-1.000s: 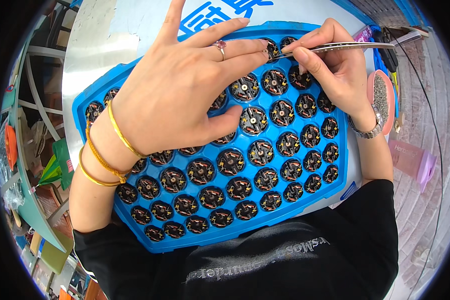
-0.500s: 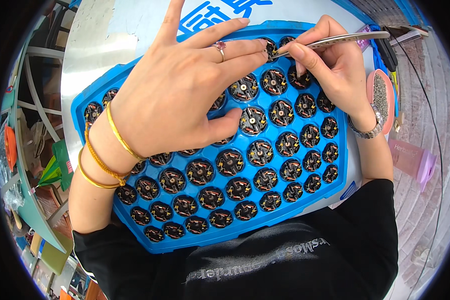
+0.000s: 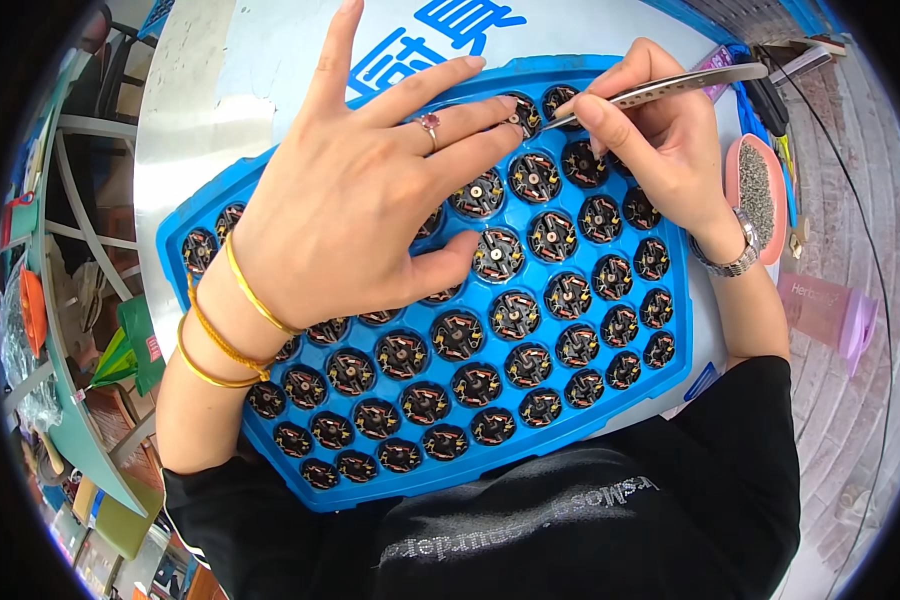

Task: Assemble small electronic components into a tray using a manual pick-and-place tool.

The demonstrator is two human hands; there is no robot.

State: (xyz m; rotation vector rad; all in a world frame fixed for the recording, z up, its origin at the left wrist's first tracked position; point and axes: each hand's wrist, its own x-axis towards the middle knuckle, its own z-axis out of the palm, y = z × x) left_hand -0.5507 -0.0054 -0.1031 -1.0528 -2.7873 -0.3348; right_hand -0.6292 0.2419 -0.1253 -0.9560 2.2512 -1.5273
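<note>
There goes my blue tray [image 3: 560, 69], 1 of it, mid-frame: its left edge slips rightward, its top edge lower, and the surroundings shift too, so I judge it's my head turning while the work stays put. My 2 hands keep their pose: left hand [image 3: 355, 190] splayed palm down, fingertips at upper centre, gripping nothing I can see; right hand [image 3: 670, 150], upper right, pinched firmly. 1 pinkish bottle [image 3: 820, 310] lies far right, 1 pink dish [image 3: 768, 252] of grey granules above it. That pinch has 1 pair of tweezers [image 3: 685, 84], tip right by 1 round part [image 3: 526, 112], upper centre. Round parts [image 3: 475, 384]: 9 along the lowest row, roughly 40 showing; my left hand hides others, so no full total.
</note>
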